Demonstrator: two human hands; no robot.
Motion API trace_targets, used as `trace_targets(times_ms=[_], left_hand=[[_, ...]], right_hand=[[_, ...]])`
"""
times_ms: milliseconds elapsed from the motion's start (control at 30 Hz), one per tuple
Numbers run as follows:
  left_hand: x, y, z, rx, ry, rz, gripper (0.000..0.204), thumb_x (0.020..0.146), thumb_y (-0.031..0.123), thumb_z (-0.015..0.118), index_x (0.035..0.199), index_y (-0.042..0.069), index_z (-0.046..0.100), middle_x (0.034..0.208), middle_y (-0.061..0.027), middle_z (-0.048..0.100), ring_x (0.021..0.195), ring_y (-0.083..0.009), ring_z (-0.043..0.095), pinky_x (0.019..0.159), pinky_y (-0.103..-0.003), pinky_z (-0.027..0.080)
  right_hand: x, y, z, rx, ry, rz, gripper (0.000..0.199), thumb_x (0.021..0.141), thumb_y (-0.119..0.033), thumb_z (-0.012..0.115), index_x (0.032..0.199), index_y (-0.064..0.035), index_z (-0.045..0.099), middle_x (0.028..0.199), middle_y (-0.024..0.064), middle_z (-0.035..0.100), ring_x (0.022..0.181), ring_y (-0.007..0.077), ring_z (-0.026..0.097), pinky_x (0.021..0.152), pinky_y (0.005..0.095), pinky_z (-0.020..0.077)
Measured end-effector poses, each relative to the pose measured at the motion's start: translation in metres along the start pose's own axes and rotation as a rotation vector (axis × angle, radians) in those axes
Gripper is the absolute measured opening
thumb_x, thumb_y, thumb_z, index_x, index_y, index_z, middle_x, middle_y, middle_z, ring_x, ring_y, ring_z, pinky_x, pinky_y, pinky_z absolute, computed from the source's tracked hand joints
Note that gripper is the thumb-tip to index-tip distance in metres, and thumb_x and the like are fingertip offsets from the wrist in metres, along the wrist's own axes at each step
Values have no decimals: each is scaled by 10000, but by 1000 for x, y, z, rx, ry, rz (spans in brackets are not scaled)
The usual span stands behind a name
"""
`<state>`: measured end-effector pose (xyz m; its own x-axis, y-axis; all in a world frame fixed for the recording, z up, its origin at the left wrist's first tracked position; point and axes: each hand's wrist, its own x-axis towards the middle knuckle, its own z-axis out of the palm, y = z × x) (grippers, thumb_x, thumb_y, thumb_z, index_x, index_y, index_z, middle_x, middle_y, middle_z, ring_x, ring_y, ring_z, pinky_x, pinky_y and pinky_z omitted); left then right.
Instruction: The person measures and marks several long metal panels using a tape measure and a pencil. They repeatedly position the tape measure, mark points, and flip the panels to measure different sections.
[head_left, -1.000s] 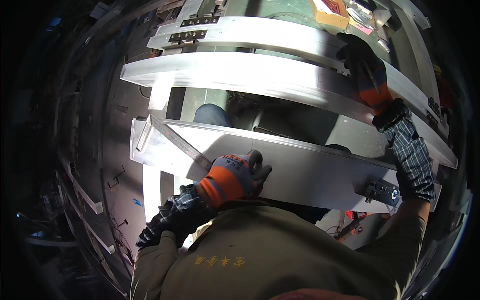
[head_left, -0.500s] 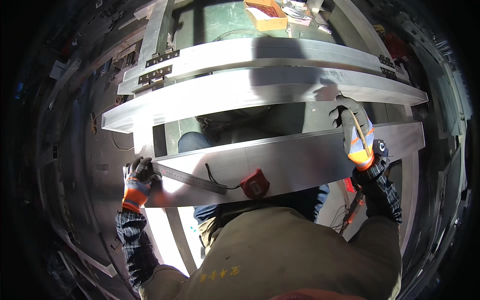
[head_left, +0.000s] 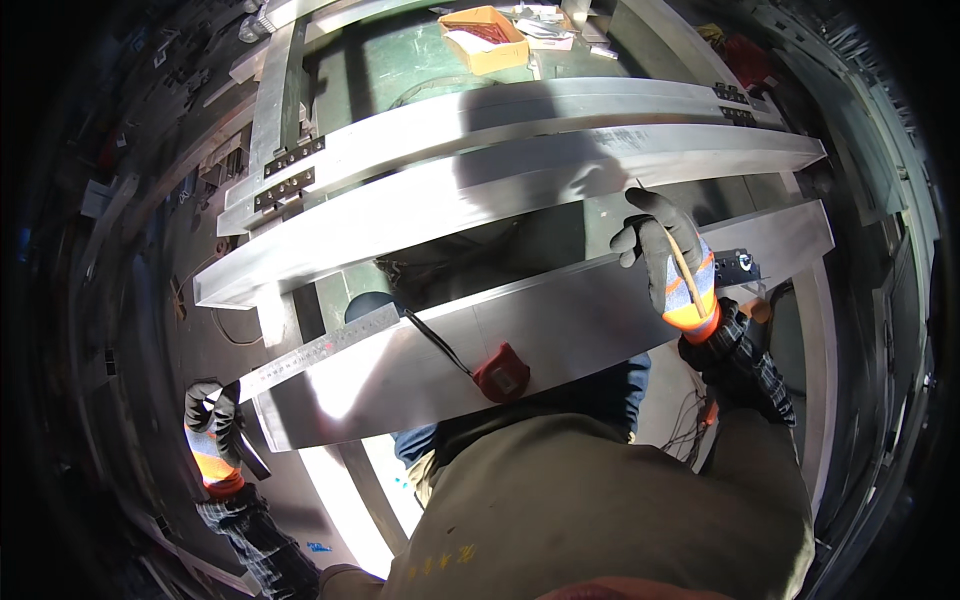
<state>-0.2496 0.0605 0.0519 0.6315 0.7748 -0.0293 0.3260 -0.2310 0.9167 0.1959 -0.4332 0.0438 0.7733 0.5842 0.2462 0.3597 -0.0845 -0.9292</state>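
Observation:
My left hand [head_left: 212, 425], in a grey-black glove with an orange cuff, grips a steel square [head_left: 325, 348] at its left end. Its graduated blade lies slanted over the left end of the near metal beam [head_left: 570, 320]; a dark bar juts down beside my fingers. My right hand [head_left: 665, 255], gloved alike, is raised over the beam's right part. Between its fingers is a thin tan stick [head_left: 686, 272] with a narrow dark tip; its exact kind is unclear. A red tape measure [head_left: 502, 375] with a black strap rests on the beam's middle.
Two more pale metal beams [head_left: 540, 165] run across beyond the near one, with black hinge-like plates [head_left: 285, 190] at their left ends. A black fitting with a silver knob [head_left: 738, 266] sits by my right wrist. A yellow box [head_left: 487, 42] stands on the far green floor.
My left hand has moved left and toward me, swinging the square's blade from slanting down to slanting up along the beam's far edge. The whole view has shifted; my right hand keeps the stick.

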Motion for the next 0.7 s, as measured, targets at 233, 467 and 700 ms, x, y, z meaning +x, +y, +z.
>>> trace_targets(times_ms=[233,467,700], left_hand=[[69,81,168,-329,-247,35,244,1054,153,754,1253,39,667,1011,-74,746,740,-128,635,669,-265,518],[123,82,247,-444,-397,-96,229,1057,62,731,1276,75,665,1059,-70,780,765,-121,685,695,-283,589],[131,88,255,-713,-491,-230,222,1071,-81,589,1269,15,621,1131,-176,747,886,-193,732,808,-289,620]], right_hand=[[56,-10,16,-537,-83,-465,588,878,-63,833,1439,-22,661,1379,189,732,1269,388,700,1123,456,538],[102,53,8,-818,-186,-523,510,850,-204,879,1336,-121,752,1431,133,713,1406,412,588,1206,536,457],[131,68,20,-814,-145,-647,326,820,-122,860,1141,-138,803,1258,95,775,1205,384,705,1132,547,513]])
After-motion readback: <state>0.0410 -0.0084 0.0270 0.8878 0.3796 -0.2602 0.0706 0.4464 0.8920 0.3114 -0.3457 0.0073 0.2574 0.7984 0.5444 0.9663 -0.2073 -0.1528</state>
